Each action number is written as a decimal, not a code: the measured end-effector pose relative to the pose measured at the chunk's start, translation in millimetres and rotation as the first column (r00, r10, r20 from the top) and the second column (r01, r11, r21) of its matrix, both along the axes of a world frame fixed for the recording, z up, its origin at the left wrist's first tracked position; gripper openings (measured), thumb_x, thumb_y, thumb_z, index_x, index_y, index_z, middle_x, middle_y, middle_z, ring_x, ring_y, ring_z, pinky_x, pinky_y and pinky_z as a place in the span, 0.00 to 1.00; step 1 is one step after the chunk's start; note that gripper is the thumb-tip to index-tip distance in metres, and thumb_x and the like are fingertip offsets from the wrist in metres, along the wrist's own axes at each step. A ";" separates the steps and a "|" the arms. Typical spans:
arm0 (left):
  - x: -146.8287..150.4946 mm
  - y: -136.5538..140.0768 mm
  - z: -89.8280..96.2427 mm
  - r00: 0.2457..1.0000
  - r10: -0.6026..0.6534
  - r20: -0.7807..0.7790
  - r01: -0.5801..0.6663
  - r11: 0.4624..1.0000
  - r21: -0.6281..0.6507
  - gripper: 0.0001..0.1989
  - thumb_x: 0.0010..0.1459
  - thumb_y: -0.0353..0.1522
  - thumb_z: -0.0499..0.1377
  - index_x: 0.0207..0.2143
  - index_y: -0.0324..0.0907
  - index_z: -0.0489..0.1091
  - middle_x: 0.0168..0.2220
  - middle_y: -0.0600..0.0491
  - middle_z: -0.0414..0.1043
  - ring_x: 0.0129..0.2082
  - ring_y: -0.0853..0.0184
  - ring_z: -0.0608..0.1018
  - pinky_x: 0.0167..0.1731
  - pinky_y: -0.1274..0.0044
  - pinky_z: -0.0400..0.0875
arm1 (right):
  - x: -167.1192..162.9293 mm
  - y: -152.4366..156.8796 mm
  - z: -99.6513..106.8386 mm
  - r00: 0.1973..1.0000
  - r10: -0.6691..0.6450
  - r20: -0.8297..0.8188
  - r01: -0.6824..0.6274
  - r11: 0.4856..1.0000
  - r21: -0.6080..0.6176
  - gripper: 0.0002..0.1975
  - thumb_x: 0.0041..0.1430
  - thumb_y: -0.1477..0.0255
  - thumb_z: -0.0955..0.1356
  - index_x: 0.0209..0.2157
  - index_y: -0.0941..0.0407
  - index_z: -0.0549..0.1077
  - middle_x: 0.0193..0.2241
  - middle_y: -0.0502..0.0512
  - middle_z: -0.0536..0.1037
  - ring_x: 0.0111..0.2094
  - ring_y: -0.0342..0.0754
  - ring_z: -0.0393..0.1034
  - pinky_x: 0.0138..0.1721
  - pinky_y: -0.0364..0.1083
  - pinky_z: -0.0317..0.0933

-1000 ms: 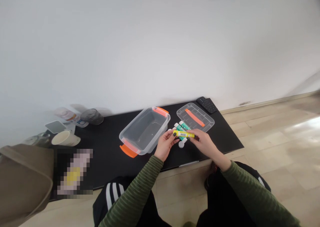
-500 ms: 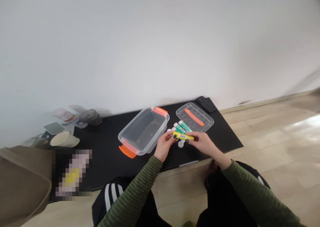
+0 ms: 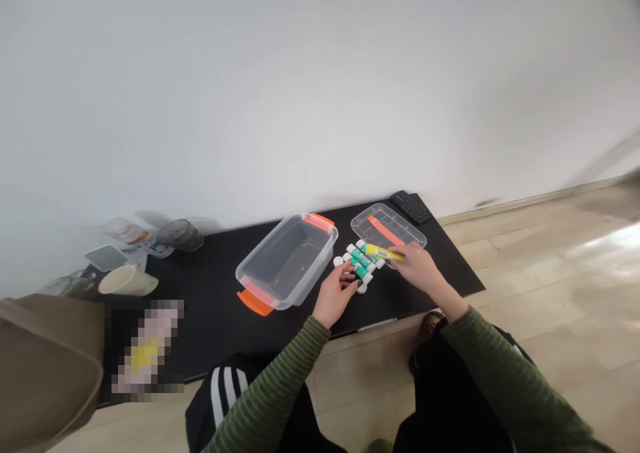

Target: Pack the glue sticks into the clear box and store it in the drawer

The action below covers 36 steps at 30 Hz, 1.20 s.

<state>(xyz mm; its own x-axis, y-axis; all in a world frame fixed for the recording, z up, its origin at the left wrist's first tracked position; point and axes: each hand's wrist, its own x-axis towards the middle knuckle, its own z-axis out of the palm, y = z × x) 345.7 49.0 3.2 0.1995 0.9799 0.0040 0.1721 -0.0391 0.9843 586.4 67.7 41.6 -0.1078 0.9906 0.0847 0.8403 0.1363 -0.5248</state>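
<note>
Pinched at one end in my right hand (image 3: 420, 266) is a yellow glue stick (image 3: 383, 251), held just above the row of green glue sticks. My left hand (image 3: 337, 293) has its thumb and fingers on the nearest green glue stick (image 3: 359, 272), which has white ends. Another green glue stick (image 3: 364, 258) lies alongside it, partly under the yellow one. Loose white caps (image 3: 339, 261) lie by my left fingers. Left of the hands stands an uncovered clear plastic box (image 3: 295, 260) with orange latches. Its clear lid (image 3: 365, 223) with an orange handle lies behind my right hand.
A black keyboard-like object (image 3: 413, 208) sits at the back right of the black table (image 3: 210, 320). On the left are a paper cup (image 3: 129, 280), a dark jar (image 3: 181, 235) and a white bottle (image 3: 130, 232). A person's brown sleeve (image 3: 50, 366) reaches in there.
The yellow glue stick, earlier between both hands, has moved right and back in my right hand. My left hand has let go of it and come onto a green glue stick.
</note>
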 end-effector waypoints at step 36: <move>-3.7 -2.0 -5.2 0.908 0.060 -0.415 0.035 0.976 0.216 0.07 0.54 0.27 0.58 0.36 0.43 0.65 0.39 0.50 0.71 0.43 0.61 0.74 0.45 0.67 0.69 | -42.5 27.5 -36.9 0.956 0.024 0.292 0.026 0.986 -0.166 0.13 0.61 0.72 0.64 0.47 0.56 0.72 0.50 0.61 0.71 0.54 0.53 0.63 0.47 0.45 0.61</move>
